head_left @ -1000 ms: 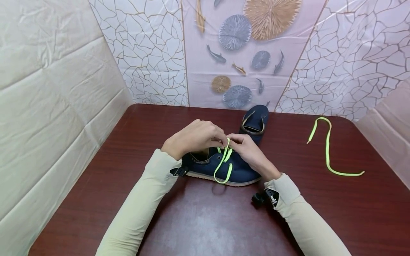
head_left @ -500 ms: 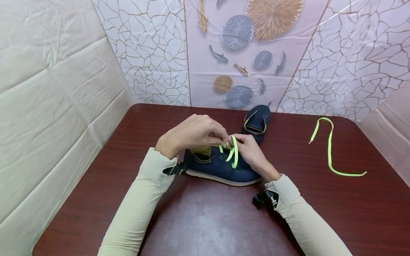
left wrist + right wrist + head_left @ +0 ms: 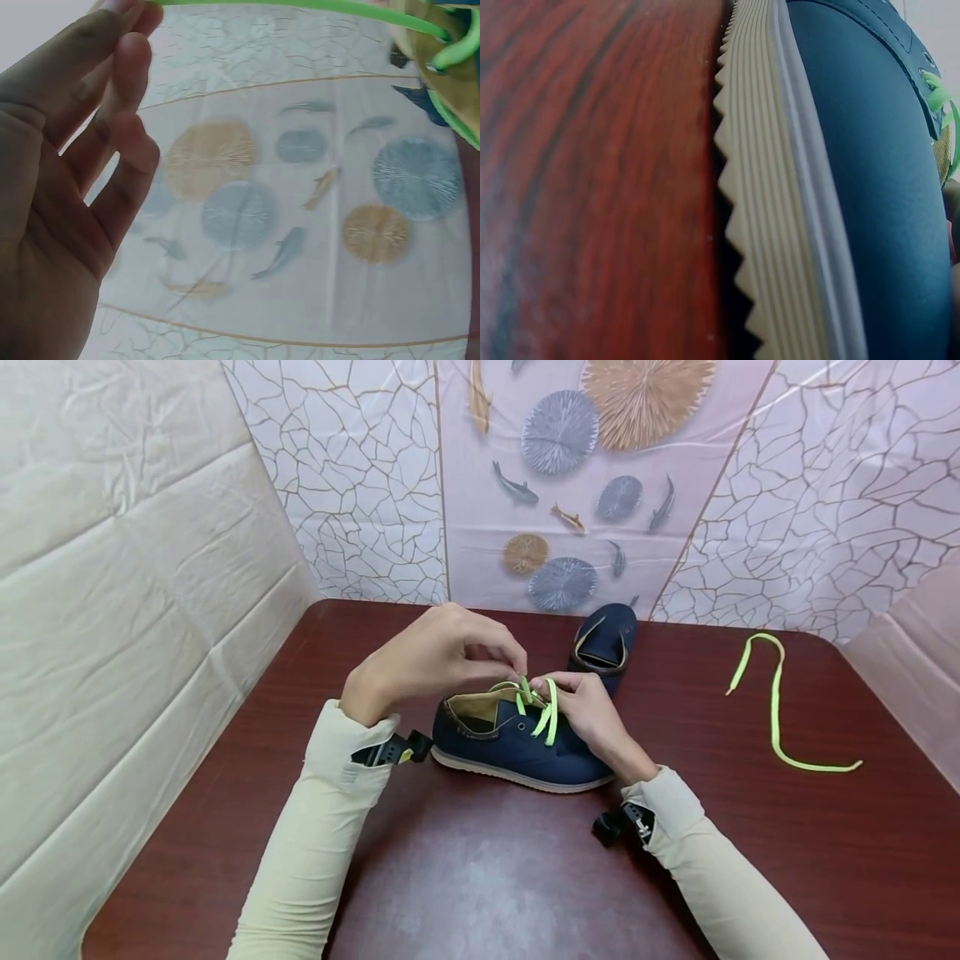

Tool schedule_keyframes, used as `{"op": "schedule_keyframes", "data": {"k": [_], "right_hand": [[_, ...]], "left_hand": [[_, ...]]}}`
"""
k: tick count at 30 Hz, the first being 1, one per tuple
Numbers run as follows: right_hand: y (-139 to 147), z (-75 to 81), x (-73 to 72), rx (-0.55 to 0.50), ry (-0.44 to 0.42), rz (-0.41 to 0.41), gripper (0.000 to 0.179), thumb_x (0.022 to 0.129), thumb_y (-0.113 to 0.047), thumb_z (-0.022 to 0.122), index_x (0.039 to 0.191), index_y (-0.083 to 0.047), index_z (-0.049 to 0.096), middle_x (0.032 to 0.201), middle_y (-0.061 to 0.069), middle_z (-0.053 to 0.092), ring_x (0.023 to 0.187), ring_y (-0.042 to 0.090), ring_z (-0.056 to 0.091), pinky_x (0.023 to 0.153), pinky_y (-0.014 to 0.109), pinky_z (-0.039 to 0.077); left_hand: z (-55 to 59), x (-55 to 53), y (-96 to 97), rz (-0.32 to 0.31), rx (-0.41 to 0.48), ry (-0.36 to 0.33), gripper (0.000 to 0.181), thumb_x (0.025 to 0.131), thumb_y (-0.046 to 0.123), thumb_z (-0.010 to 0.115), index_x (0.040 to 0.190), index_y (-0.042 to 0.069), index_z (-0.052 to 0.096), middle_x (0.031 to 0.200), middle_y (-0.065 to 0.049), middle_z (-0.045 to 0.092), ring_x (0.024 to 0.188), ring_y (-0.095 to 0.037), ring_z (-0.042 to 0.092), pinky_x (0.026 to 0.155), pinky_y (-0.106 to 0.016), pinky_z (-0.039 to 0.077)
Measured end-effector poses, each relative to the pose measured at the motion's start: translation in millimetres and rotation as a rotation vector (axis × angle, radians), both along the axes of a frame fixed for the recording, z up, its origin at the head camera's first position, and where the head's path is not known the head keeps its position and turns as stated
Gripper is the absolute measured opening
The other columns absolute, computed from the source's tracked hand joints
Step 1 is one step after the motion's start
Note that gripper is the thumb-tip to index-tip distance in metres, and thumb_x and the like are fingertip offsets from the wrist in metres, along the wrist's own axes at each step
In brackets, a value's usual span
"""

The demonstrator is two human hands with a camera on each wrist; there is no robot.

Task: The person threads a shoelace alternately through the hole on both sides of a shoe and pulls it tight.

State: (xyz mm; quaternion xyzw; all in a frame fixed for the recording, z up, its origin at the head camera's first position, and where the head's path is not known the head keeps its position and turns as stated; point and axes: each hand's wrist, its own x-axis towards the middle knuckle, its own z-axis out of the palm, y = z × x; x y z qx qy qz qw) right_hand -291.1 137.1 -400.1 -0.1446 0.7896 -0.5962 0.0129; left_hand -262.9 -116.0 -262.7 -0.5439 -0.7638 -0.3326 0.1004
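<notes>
A navy shoe (image 3: pixel 517 760) with a pale sole stands side-on on the table, toe to the right, partly threaded with a neon-green shoelace (image 3: pixel 552 714). Above its opening, my left hand (image 3: pixel 442 652) pinches the lace between thumb and forefinger. In the left wrist view the lace (image 3: pixel 300 6) runs taut from those fingertips to an eyelet. My right hand (image 3: pixel 588 710) grips the eyelet flap near the lacing, its fingertips partly hidden. The right wrist view shows mostly the ridged sole (image 3: pixel 772 187) and the blue upper (image 3: pixel 870 187).
Behind the right hand lies a second navy shoe (image 3: pixel 603 643), with no lace visible in it. Another neon-green lace (image 3: pixel 776 710) lies loosely bent on the right of the reddish-brown table (image 3: pixel 465 877). Patterned cloth walls (image 3: pixel 360 485) close off the back and sides.
My left hand has drawn up and to the left, pulling lace through; the loop that hung over the shoe's near side has shortened. The right hand has stayed at the lacing.
</notes>
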Motion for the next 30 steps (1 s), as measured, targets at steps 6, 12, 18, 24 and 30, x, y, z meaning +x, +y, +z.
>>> {"op": "schedule_keyframes", "data": {"k": [6,12,18,24,30], "right_hand": [[1,0.0,-1.0,-0.022,-0.010,0.023,0.024,0.103,-0.012,0.070,0.117,0.007,0.076,0.088,-0.011,0.078,0.086,0.002,0.070,0.076,0.018,0.054],[7,-0.7,-3.2,-0.099,-0.067,0.154,0.019,0.104,-0.007,0.067,0.117,0.005,0.075,0.096,-0.005,0.079,0.088,0.007,0.072,0.077,0.022,0.056],[17,-2.2,-5.8,-0.212,-0.150,0.282,0.017,0.103,-0.001,0.065,0.113,-0.010,0.077,0.101,-0.001,0.080,0.092,0.010,0.074,0.081,0.024,0.057],[21,-2.8,-4.8,-0.154,-0.142,0.303,0.021,0.104,0.002,0.060,0.122,0.000,0.071,0.110,-0.002,0.077,0.101,0.009,0.069,0.085,0.023,0.053],[14,1.3,-4.2,0.068,-0.035,0.209,0.022,0.109,-0.008,0.056,0.124,-0.002,0.072,0.124,0.007,0.071,0.112,0.013,0.064,0.093,0.026,0.050]], "left_hand": [[6.7,6.5,-7.7,-0.056,0.160,0.018,0.013,0.089,-0.001,0.082,0.096,0.010,0.080,0.093,0.003,0.078,0.075,-0.010,0.068,0.064,-0.024,0.051],[9.8,7.4,-12.4,-0.033,0.257,0.066,0.016,0.087,-0.006,0.082,0.098,0.006,0.081,0.093,0.001,0.079,0.071,-0.010,0.065,0.060,-0.023,0.050],[9.1,4.1,-14.3,0.021,0.351,0.100,0.016,0.085,-0.007,0.084,0.096,0.004,0.081,0.090,-0.003,0.079,0.072,-0.010,0.067,0.062,-0.024,0.052],[7.6,3.9,-14.1,0.084,0.466,0.117,0.015,0.084,-0.010,0.083,0.095,0.000,0.080,0.087,-0.005,0.078,0.063,-0.011,0.064,0.058,-0.024,0.053],[11.5,3.7,-15.2,0.149,0.547,0.158,0.010,0.087,-0.007,0.082,0.096,-0.002,0.079,0.082,-0.008,0.075,0.058,-0.009,0.061,0.054,-0.022,0.051]]}}
